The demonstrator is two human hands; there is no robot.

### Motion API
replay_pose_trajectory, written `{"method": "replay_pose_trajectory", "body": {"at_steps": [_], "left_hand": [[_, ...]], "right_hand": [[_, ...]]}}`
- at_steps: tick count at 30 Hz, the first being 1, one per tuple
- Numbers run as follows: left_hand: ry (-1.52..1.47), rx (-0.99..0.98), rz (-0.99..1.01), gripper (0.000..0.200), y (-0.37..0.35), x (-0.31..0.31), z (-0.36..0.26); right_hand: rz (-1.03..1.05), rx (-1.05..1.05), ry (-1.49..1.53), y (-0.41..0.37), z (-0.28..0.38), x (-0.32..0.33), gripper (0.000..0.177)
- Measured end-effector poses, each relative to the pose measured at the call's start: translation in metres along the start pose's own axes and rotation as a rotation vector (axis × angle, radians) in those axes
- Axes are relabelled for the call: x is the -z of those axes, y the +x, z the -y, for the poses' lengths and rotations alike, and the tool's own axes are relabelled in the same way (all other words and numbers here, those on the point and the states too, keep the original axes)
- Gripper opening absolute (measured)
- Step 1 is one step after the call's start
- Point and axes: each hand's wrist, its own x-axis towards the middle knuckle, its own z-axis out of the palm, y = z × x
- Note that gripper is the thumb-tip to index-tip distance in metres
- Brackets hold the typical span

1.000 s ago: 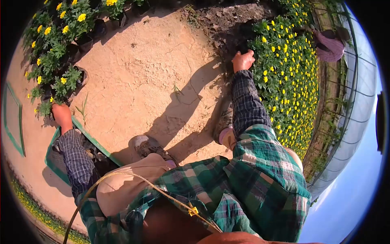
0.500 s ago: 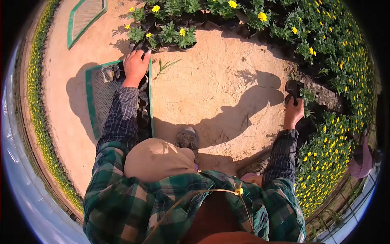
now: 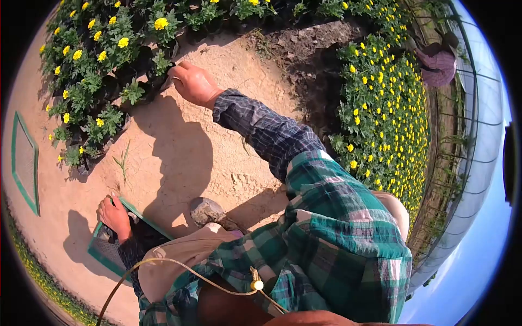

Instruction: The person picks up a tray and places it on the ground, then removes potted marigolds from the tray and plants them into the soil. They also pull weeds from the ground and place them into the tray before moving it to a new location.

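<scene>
My right hand reaches out to the potted marigolds, fingers pinched at the black rim of a pot with a small green plant. Its fingertips are partly hidden by the pot's shadow. Lower left, my left hand is curled over the far end of a green-edged mesh tray. Black pots lie in this tray, partly hidden by my sleeve and knee. What the left fingers hold is hidden.
Potted marigolds stand along the top left. A second mesh tray lies at the far left. A flower bed fills the right side, with a person in a pink head covering beyond it. A loose green sprig lies on the soil.
The view has swung to the right. My right hand has left the dark pot at the right-hand bed and is now at the upper pot group. My left hand stays at the tray.
</scene>
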Motion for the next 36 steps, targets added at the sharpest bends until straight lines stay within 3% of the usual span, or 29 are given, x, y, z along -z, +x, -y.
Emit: {"method": "replay_pose_trajectory", "body": {"at_steps": [2,4,6,8,10,12,15,16,18,19,20,22,24,25,26,28,30,32,35,36], "left_hand": [[-0.004,-0.034,-0.133,0.036,-0.033,-0.012,0.010],[-0.034,-0.051,-0.035,0.033,-0.062,-0.001,0.012],[-0.120,0.010,0.042,0.036,-0.096,-0.023,0.030],[-0.113,0.068,0.059,0.037,-0.129,-0.037,0.038],[-0.113,0.024,0.362,0.039,-0.153,-0.037,0.045],[-0.065,0.044,0.386,0.039,-0.180,-0.046,0.048],[-0.083,0.042,0.502,0.038,-0.208,-0.056,0.051],[-0.081,0.012,0.423,0.037,-0.218,-0.053,0.040],[-0.058,0.035,0.330,0.036,-0.233,-0.040,0.038],[-0.047,0.078,0.327,0.036,-0.243,-0.032,0.042],[-0.040,0.115,0.325,0.036,-0.250,-0.028,0.040],[-0.038,0.181,0.325,0.035,-0.263,-0.020,0.037],[-0.037,0.228,0.333,0.035,-0.275,-0.012,0.036],[-0.038,0.241,0.336,0.034,-0.277,-0.009,0.035],[-0.040,0.250,0.340,0.034,-0.278,-0.006,0.034],[-0.044,0.252,0.347,0.034,-0.274,-0.003,0.034],[-0.047,0.248,0.357,0.033,-0.270,0.000,0.036],[-0.051,0.242,0.370,0.033,-0.268,0.003,0.038],[-0.088,0.183,0.389,0.032,-0.247,-0.005,0.031],[-0.120,0.124,0.400,0.032,-0.228,-0.017,0.021]], "right_hand": [[-0.240,-0.139,-0.005,-0.029,-0.044,0.030,0.014],[-0.341,-0.389,-0.135,-0.065,-0.101,0.070,0.013],[-0.454,-0.570,-0.352,-0.101,-0.165,0.123,0.023],[-0.531,-0.974,-0.557,-0.111,-0.194,0.179,0.039],[-0.525,-1.237,-0.557,-0.110,-0.199,0.223,0.045],[-0.528,-1.336,-0.601,-0.114,-0.227,0.242,0.047],[-0.443,-1.296,-0.610,-0.131,-0.284,0.252,0.034],[-0.172,-1.289,-0.715,-0.142,-0.319,0.255,0.032],[-0.017,-1.329,-0.837,-0.148,-0.353,0.258,0.033],[0.407,-1.135,-1.110,-0.133,-0.302,0.264,0.028],[-0.339,-1.332,-0.669,-0.141,-0.310,0.259,0.023],[-0.621,-1.239,-0.155,-0.143,-0.297,0.254,0.027],[-0.579,-0.992,-0.230,-0.147,-0.284,0.245,0.019],[-0.568,-0.934,-0.097,-0.134,-0.253,0.234,0.019],[-0.544,-0.792,-0.027,-0.125,-0.236,0.224,0.019],[-0.333,-0.780,-0.130,-0.086,-0.178,0.206,0.019],[-0.173,-0.567,-0.129,-0.057,-0.152,0.175,0.020],[-0.081,-0.194,-0.275,-0.028,-0.123,0.140,0.022],[0.104,-0.125,-0.243,0.004,-0.081,0.087,0.020],[0.020,0.071,-0.252,0.007,-0.089,0.064,0.016]]}}
